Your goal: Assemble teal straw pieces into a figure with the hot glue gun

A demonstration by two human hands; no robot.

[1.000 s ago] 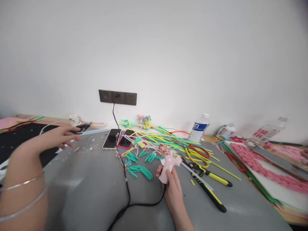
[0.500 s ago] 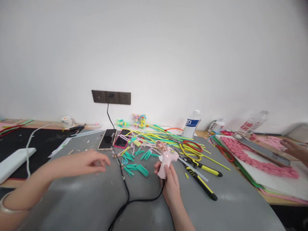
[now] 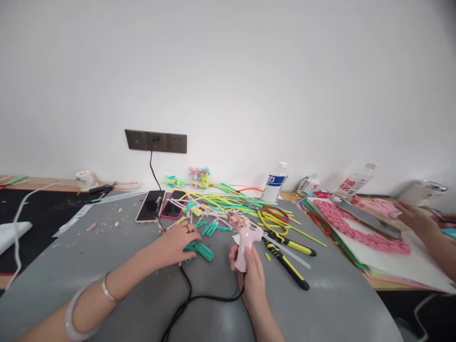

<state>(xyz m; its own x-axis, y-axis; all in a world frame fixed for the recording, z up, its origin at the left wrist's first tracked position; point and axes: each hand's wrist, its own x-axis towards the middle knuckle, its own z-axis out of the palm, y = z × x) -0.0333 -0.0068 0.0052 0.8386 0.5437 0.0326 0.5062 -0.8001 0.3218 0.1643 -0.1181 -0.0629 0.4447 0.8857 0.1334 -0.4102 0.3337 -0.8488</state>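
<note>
My right hand (image 3: 252, 280) is closed round the grip of a pink hot glue gun (image 3: 246, 240), held upright on the grey table (image 3: 107, 266) with its red light on and its nozzle towards a pile of coloured straws (image 3: 228, 202). My left hand (image 3: 176, 243), with a ring and bracelets, lies over the teal folded straw pieces (image 3: 204, 251). Its fingers are curled down and pinched on one of them. The gun's black cord (image 3: 199, 299) runs under my left hand towards the wall socket (image 3: 155, 141).
Two phones (image 3: 149, 207) lie behind my left hand. Yellow-handled pliers (image 3: 287, 261) and scissors (image 3: 292, 244) lie right of the gun. Bottles (image 3: 273, 183) stand by the wall. Another person's hand (image 3: 409, 214) works at a white board of pink pieces (image 3: 356, 225) on the right.
My left hand has swept from the far left of the table to the right, onto the teal pieces. The view has turned right. My right hand has kept hold of the gun.
</note>
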